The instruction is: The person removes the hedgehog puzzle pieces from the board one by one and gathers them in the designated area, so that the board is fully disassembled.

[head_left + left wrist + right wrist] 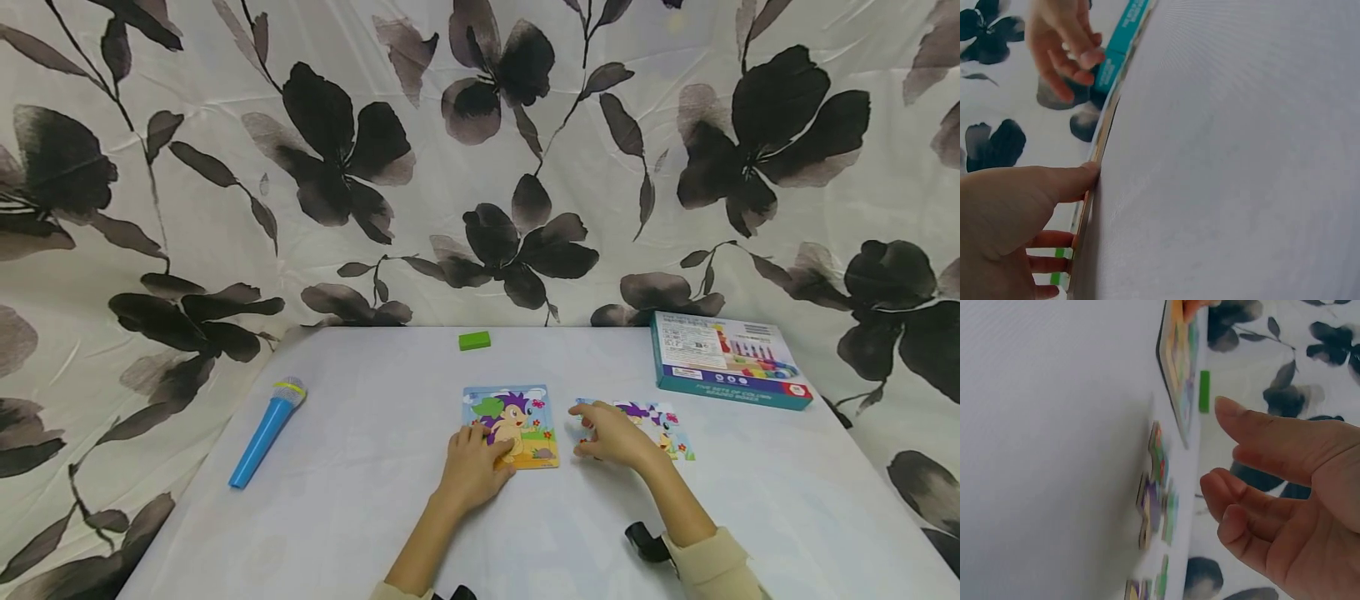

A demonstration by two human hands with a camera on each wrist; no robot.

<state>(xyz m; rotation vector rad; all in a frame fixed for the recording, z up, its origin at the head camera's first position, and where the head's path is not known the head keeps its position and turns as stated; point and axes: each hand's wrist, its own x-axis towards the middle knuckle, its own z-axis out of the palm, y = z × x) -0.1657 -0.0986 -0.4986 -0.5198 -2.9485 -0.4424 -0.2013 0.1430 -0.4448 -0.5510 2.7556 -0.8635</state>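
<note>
My left hand [472, 468] rests on the lower left of a square puzzle board [538, 433] with a purple-spined hedgehog picture. Its fingers lie over the picture, and in the left wrist view the thumb touches the board's near edge. Right of the board, several jigsaw puzzle pieces [666, 418] with matching purple and green print lie on the table, partly hidden under my right hand [617, 435]. That hand hovers over them with fingers loosely bent; in the right wrist view nothing sits between thumb and fingers.
A blue toy microphone [268, 429] lies at the left of the white table. At the back are a green block [474, 341] and, to the right, a teal-edged box [727, 360]. Floral cloth [637, 192] hangs behind the table.
</note>
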